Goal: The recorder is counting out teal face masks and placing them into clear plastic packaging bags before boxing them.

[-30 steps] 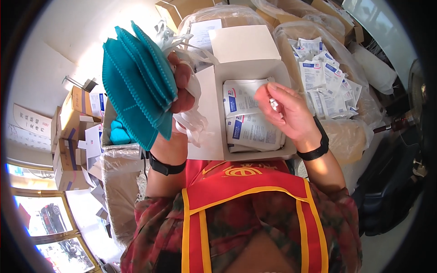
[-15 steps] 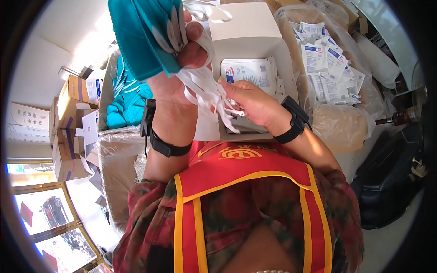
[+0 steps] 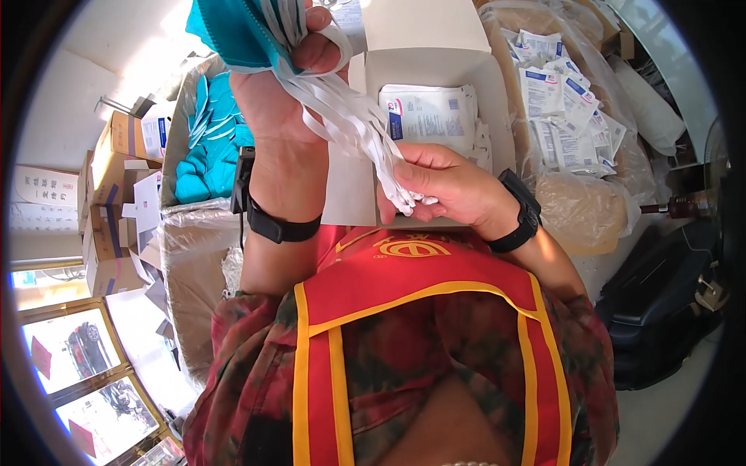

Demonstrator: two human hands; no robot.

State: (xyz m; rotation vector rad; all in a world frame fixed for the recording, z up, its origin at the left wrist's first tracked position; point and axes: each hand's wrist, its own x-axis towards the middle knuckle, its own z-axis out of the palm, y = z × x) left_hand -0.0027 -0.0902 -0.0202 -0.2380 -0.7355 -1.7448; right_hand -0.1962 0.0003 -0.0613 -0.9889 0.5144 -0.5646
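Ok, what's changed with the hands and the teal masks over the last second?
The left hand lifted the stack of teal face masks up toward the camera. The right hand, empty before over the open white cardboard box, came in and took hold of the white elastic ear loops. The box and its sealed packets stayed put.

We note the face masks (image 3: 233, 31) as teal, their ear loops (image 3: 350, 124) white; the open box (image 3: 435, 46) is white, its sachets (image 3: 431, 116) white with blue and red print; both wristbands (image 3: 280, 227) are black; the vest (image 3: 420, 326) is red with yellow stripes; the sleeves (image 3: 233, 388) show a red-and-green mottled pattern; the side cartons (image 3: 116, 140) are brown.
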